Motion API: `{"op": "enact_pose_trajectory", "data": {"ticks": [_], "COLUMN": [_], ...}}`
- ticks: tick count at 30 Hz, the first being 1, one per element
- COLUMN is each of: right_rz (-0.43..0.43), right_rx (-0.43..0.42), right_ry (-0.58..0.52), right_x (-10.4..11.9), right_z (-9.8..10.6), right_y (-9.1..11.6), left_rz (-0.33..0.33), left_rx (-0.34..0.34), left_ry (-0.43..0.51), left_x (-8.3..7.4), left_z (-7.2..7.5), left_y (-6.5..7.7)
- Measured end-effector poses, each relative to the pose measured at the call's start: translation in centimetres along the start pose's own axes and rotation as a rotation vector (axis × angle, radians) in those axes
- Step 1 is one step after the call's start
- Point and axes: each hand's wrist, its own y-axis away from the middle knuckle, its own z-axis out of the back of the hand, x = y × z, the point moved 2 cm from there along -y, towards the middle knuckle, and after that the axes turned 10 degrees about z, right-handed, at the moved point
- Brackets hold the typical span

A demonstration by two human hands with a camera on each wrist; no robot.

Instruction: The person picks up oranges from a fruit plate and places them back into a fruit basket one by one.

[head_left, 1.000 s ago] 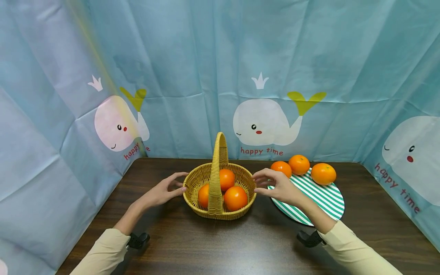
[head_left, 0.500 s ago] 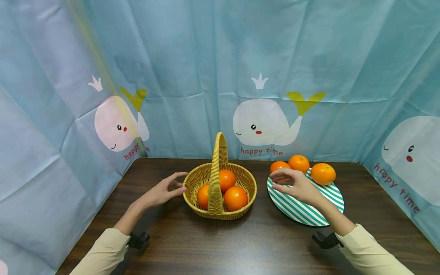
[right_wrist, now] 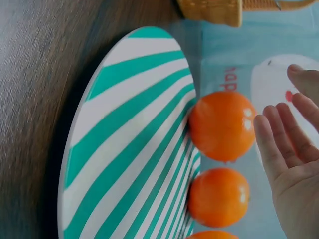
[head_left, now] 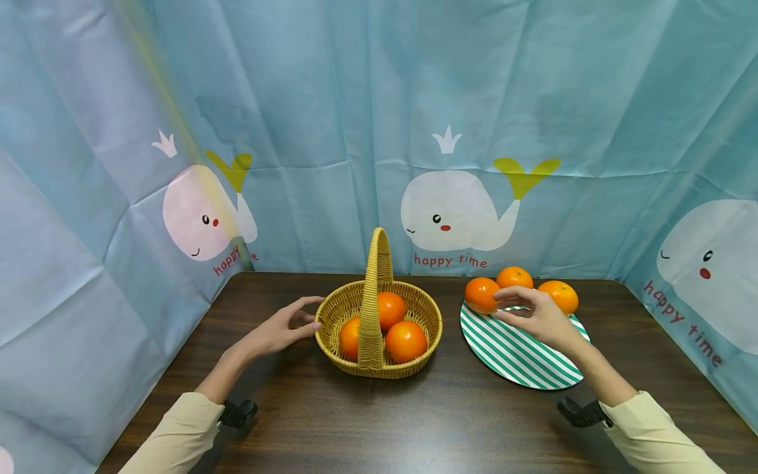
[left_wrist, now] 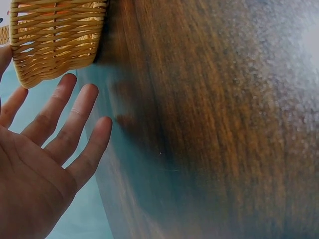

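Note:
A yellow wicker basket (head_left: 346, 370) with a tall arched handle stands mid-table, holding three orange fruits, one of them the front orange (head_left: 406, 342). At its left rim is my left hand (head_left: 277, 331), fingers spread and fingertips at the wicker; the left wrist view shows the basket's side (left_wrist: 57, 42) just beyond the fingers. My right hand (head_left: 541, 320) hovers over the green-and-white striped round board (head_left: 515, 355), holding nothing. Along the board's far edge sit three orange fruits: a left orange (head_left: 481, 295), a middle orange (head_left: 514, 277) and a right orange (head_left: 564, 297), partly behind the hand.
The dark wooden table (head_left: 379, 428) ends at a light blue curtain (head_left: 320, 131) printed with whales, which hangs behind and at both sides. Black wrist straps (head_left: 583, 413) sit at the cuffs of cream sleeves.
My right hand has moved away from the basket's right rim, rightward over the striped board, uncovering the left orange there. My left hand has stayed at the basket's left rim.

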Motion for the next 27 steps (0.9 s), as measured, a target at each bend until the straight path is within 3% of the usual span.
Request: {"op": "enact_pose_trajectory", "data": {"ticks": [6,14,27], "right_rz": [-0.046,-0.101,-0.187], "right_rx": [-0.017,-0.054,-0.096], "right_ry": [-0.011,0.061,0.156], "right_x": [-1.0,-2.0,-2.7], "right_z": [0.5,0.7,-0.4], "right_y": [0.5,1.1,0.7], "left_rz": [0.004,0.008,0.019], "left_rx": [0.005,0.013,0.009], "left_ry": [0.009,0.025,0.02], "left_x": [0.1,0.1,0.1], "left_z": [0.0,-0.1,0.0], "left_y": [0.0,0.0,0.1]}}
